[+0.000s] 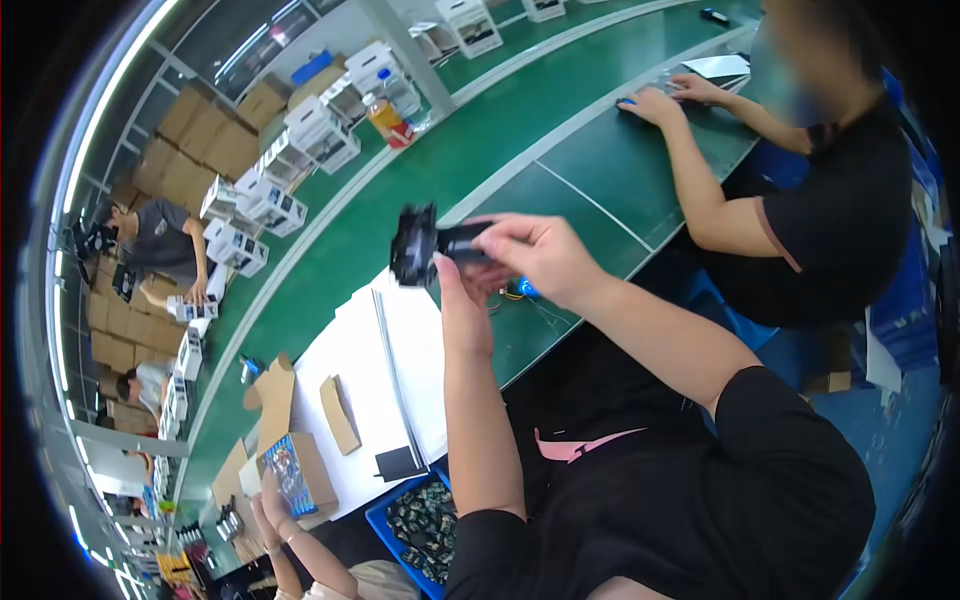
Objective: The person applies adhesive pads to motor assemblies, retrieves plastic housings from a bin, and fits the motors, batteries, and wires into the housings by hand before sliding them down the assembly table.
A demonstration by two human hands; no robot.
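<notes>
A black device (414, 246) with a blocky, shiny head and a darker flat body is held up above the green table (590, 170). My left hand (465, 300) grips it from below, with the thumb up against the joint between head and body. From the right, my right hand (535, 250) pinches the body with thumb and fingers. Motion blurs the device, so its details are unclear. Below my hands lies a small blue part (526, 288) with thin wires on the table.
White sheets (350, 370) and a cardboard piece (340, 415) lie left of my forearms. A blue bin (378, 515) holds small circuit parts. Nearby stands an open carton (315, 470). Co-workers sit at right and lower left; others stand across the line, beside white boxes (320, 135).
</notes>
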